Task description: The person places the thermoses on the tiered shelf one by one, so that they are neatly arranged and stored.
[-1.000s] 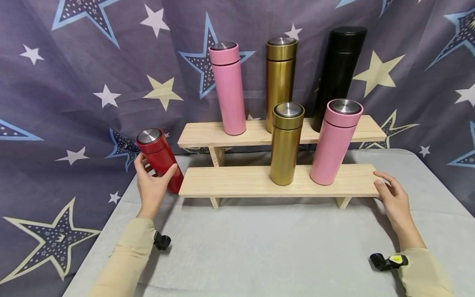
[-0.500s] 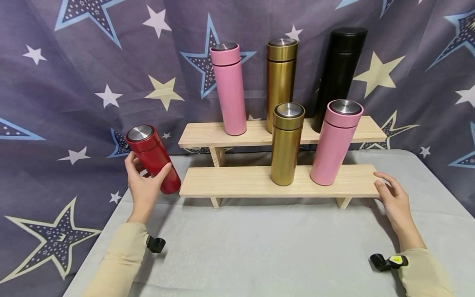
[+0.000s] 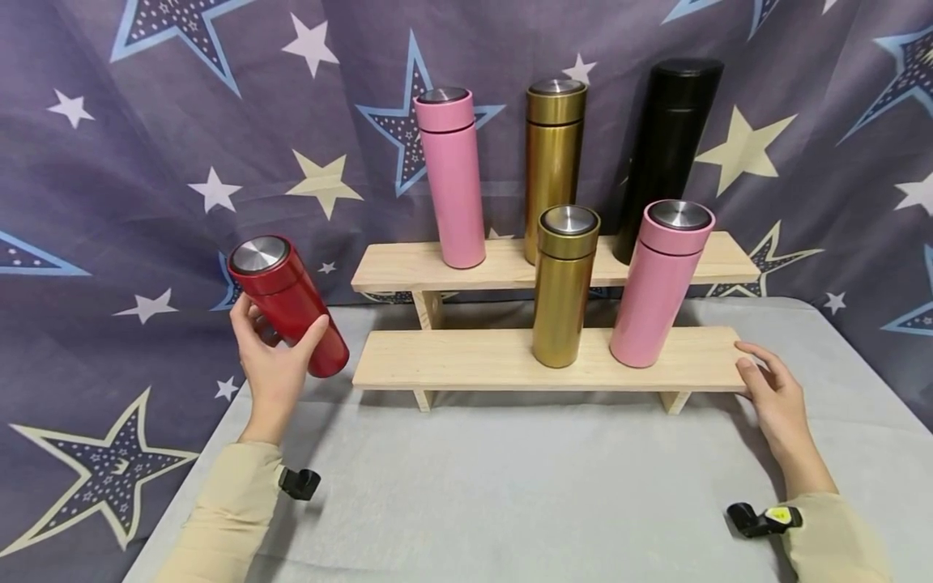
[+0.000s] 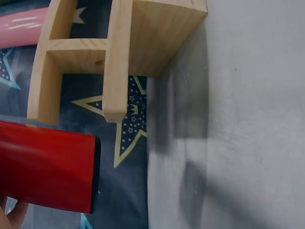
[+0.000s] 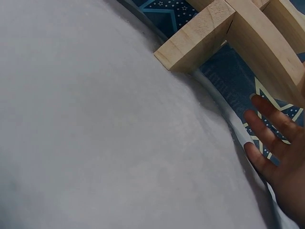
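My left hand (image 3: pixel 275 376) holds a red thermos bottle (image 3: pixel 291 312) by its lower body, thumb on the near side. The bottle leans left, its steel-topped lid uppermost, just left of the lower wooden shelf (image 3: pixel 452 356). In the left wrist view the red bottle (image 4: pixel 45 167) hangs off the table, apart from the wooden stand (image 4: pixel 116 62). My right hand (image 3: pixel 776 393) touches the lower shelf's right end with thumb and forefinger. Three relaxed fingers (image 5: pixel 271 117) show below the board in the right wrist view.
On the lower shelf stand a gold thermos (image 3: pixel 563 300) and a pink thermos (image 3: pixel 656 291). The upper shelf (image 3: pixel 503 267) bears another pink thermos (image 3: pixel 452 186), a taller gold one (image 3: pixel 555 154) and a black one (image 3: pixel 666 154). A star-patterned curtain (image 3: pixel 182 138) hangs behind the grey-covered table (image 3: pixel 510 486).
My left hand has carried the red thermos leftward and slightly up, away from the lower shelf's left end. My right hand stays at the shelf's right end.
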Available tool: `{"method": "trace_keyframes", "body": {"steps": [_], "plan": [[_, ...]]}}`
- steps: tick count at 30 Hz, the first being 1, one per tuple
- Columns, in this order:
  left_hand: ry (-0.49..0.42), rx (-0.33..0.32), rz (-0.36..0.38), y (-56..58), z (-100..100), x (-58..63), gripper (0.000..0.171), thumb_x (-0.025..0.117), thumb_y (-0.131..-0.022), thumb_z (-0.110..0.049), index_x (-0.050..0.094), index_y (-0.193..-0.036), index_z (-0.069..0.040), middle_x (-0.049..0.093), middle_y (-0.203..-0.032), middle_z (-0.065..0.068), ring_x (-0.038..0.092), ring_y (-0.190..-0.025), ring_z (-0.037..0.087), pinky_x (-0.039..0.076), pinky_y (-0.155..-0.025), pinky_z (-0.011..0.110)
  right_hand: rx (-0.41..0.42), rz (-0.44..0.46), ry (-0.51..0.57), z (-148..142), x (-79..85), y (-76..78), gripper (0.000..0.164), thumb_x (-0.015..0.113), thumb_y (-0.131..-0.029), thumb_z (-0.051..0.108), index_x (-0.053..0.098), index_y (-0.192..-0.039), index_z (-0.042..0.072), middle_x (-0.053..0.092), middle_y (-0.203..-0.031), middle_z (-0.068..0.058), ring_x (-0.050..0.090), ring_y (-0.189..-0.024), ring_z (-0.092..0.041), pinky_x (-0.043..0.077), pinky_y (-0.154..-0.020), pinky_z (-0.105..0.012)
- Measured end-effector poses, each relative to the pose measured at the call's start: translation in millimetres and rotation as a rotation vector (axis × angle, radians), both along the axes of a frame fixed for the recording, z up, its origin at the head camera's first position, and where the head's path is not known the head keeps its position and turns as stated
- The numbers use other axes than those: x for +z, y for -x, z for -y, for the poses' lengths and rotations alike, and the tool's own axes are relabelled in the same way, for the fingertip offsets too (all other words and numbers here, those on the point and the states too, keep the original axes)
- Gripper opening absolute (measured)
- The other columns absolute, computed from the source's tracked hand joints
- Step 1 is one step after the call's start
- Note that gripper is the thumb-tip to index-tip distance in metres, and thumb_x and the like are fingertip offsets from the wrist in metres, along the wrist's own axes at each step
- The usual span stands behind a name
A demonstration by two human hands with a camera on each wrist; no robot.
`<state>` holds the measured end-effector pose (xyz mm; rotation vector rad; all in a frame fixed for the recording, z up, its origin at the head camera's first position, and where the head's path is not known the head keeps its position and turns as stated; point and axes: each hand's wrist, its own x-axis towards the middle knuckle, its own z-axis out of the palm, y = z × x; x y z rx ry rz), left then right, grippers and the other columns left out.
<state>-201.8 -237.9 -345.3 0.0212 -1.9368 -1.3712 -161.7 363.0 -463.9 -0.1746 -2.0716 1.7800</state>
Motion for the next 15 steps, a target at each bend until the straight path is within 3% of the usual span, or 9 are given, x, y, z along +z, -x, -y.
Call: {"method": "trace_keyframes", "body": {"steps": [3, 9, 15], "plan": [[-0.031, -0.013, -0.030, -2.8, -3.3, 5.5, 0.080, 0.081, -0.080, -0.015, 0.036, -0.146, -0.024, 0.050, -0.129, -0.003, 0.048, -0.114, 0.014, 0.043, -0.089, 0.027, 0.002, -0.003, -0.005, 1.0, -0.6, -1.4, 0.035, 0.059, -0.101, 0.025, 0.061, -0.136, 0.021, 0.054, -0.113, 0.015, 0.056, -0.095, 0.006, 0.046, -0.076, -0.006], [-0.046, -0.044, -0.082, 2.3, -2.3, 5.2, 0.081, 0.082, -0.079, -0.013, 0.036, -0.145, -0.023, 0.051, -0.130, -0.001, 0.049, -0.114, 0.016, 0.042, -0.087, 0.027, -0.001, 0.000, -0.025, 1.1, -0.9, -2.1, 0.036, 0.059, -0.101, 0.025, 0.060, -0.137, 0.021, 0.054, -0.111, 0.017, 0.056, -0.095, 0.006, 0.046, -0.076, -0.006], [-0.058, -0.074, -0.107, -0.2, -11.2, 8.4, 0.082, 0.084, -0.077, -0.014, 0.037, -0.144, -0.023, 0.053, -0.129, -0.001, 0.051, -0.115, 0.017, 0.043, -0.087, 0.028, 0.003, 0.005, -0.033, 0.6, -0.6, -2.0, 0.036, 0.058, -0.101, 0.025, 0.059, -0.137, 0.022, 0.054, -0.111, 0.018, 0.056, -0.095, 0.006, 0.045, -0.076, -0.006]]}}
